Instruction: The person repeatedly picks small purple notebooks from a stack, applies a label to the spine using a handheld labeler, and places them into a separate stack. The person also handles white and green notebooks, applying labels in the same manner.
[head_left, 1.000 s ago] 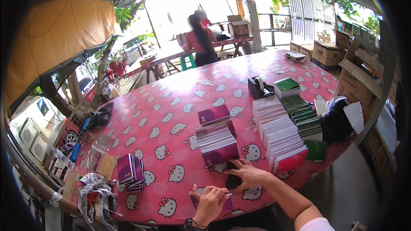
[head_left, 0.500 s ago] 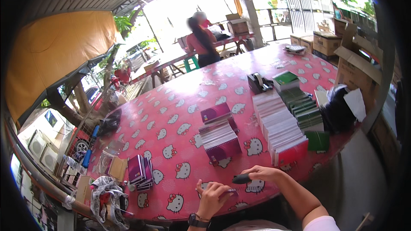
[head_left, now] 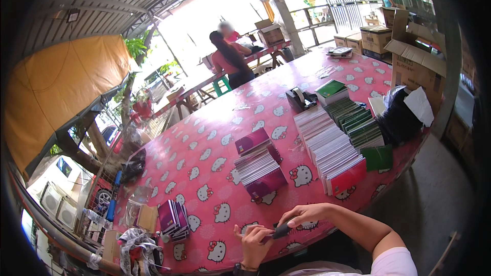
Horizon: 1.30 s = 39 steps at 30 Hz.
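Well left of the left hand (head_left: 254, 239) lies a purple pile (head_left: 173, 219); that hand grasps a mostly hidden notebook (head_left: 267, 238) at its fingertips; just right, the right hand (head_left: 303, 216) grips a black tool (head_left: 281, 231); beyond it stands a red-fronted row (head_left: 327, 148).

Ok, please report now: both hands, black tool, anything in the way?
Right hand gripping black tool. Left hand at tool's lower end, grip mostly hidden. Purple notebook row beyond, apart from both hands; nothing visibly blocking.
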Tool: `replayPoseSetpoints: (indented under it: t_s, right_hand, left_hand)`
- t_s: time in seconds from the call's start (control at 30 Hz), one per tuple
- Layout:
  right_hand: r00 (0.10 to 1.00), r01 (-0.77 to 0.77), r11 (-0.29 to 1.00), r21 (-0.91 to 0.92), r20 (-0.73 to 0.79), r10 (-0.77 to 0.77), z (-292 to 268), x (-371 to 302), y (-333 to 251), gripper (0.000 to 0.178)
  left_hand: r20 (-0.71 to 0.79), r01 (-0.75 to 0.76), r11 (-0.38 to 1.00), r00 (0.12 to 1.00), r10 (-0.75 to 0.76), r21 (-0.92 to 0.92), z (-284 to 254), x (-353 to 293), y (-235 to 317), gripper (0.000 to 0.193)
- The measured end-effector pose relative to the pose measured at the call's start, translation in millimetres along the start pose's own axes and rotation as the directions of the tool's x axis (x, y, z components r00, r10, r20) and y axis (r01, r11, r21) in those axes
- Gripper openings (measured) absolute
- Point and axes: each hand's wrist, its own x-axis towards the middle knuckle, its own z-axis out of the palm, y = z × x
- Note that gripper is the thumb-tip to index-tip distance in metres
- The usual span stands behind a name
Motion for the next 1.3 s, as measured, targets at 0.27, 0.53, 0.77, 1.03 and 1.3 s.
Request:
replayPoseSetpoints:
  t_s: [0.27, 0.53, 0.77, 1.03, 1.3]
  right_hand:
    - [0.993, 0.059, 0.998, -0.03, -0.099, -0.062, -12.1, 4.4, 2.2, 0.063]
    - [0.996, 0.009, 0.987, -0.163, -0.086, -0.024, -8.0, 16.2, -18.3, 0.063]
    - [0.981, 0.175, 0.978, 0.116, 0.069, -0.184, -2.8, 22.8, -4.2, 0.063]
    - [0.993, 0.079, 0.995, 0.053, -0.096, -0.074, -9.2, 23.1, -10.2, 0.057]
    - [0.984, 0.1, 0.995, -0.026, -0.143, -0.102, -5.4, 25.0, -10.8, 0.058]
  left_hand:
    - [0.045, 0.074, 0.995, 0.996, -0.071, -0.063, -1.1, 10.5, 1.7, 0.025]
    - [-0.05, 0.037, 0.998, 0.998, -0.035, 0.049, -8.8, 5.7, -19.6, 0.026]
    - [-0.065, 0.027, 0.999, 0.997, -0.029, -0.023, -5.8, 8.9, -22.7, 0.026]
    - [-0.117, 0.241, 0.741, 0.911, -0.396, -0.627, -5.9, 10.7, -27.3, 0.063]
    - [0.249, 0.389, 0.173, 0.813, -0.526, -0.905, 11.0, 12.0, -34.6, 0.043]
